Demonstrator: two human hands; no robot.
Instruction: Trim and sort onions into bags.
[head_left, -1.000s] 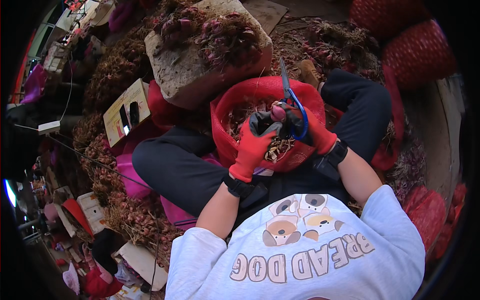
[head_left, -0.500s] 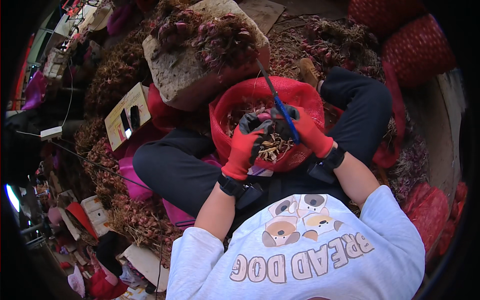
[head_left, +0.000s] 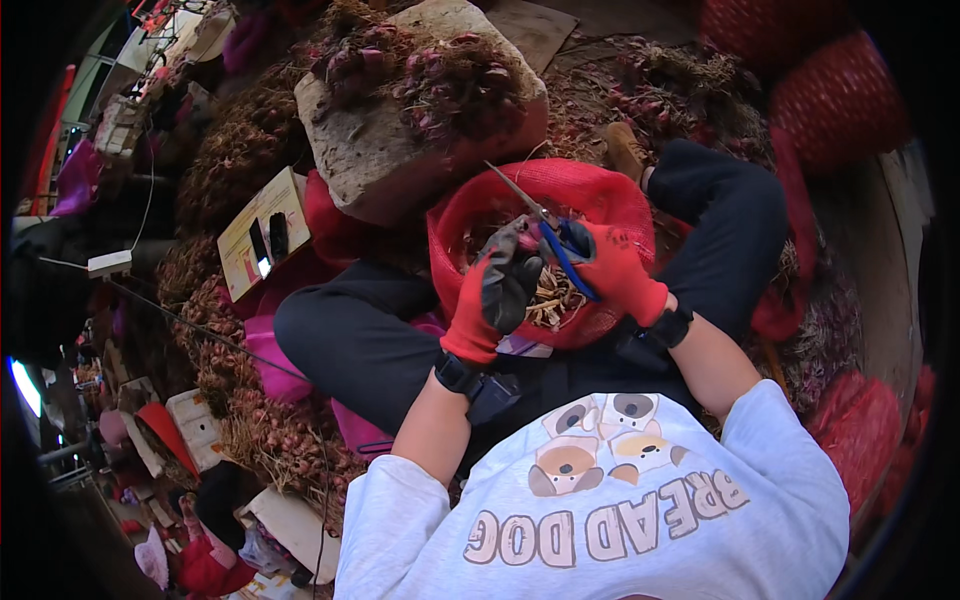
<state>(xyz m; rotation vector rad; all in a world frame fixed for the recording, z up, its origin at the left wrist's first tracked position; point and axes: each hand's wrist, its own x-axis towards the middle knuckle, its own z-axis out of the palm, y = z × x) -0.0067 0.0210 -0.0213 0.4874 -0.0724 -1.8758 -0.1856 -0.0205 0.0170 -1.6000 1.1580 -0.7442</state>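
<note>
I wear red gloves with dark grey palms. My left hand (head_left: 497, 288) is closed on a purple-red shallot (head_left: 529, 237), which shows at its fingertips. Fingers of my right hand (head_left: 612, 268) are wrapped round the blue handles of a pair of scissors (head_left: 566, 262). The metal blades are spread apart and point up and to the left, just beside the shallot. Both hands are over the mouth of a red mesh bag (head_left: 612, 182) between my legs. Dry stalk and root trimmings (head_left: 552, 300) lie inside it; my hands hide part of its contents.
Beyond the bag, a pale block (head_left: 345, 150) carries bunches of shallots (head_left: 465, 90). To the left are a box (head_left: 262, 225) with a phone on it and heaps of shallots (head_left: 270, 435). Full red mesh sacks (head_left: 840, 100) stand at far right. Another person (head_left: 205, 560) is at lower left.
The scissors' blades have spread apart and swung further left. My left hand has turned and lowered slightly, with the shallot still in it. The whole view has shifted a little.
</note>
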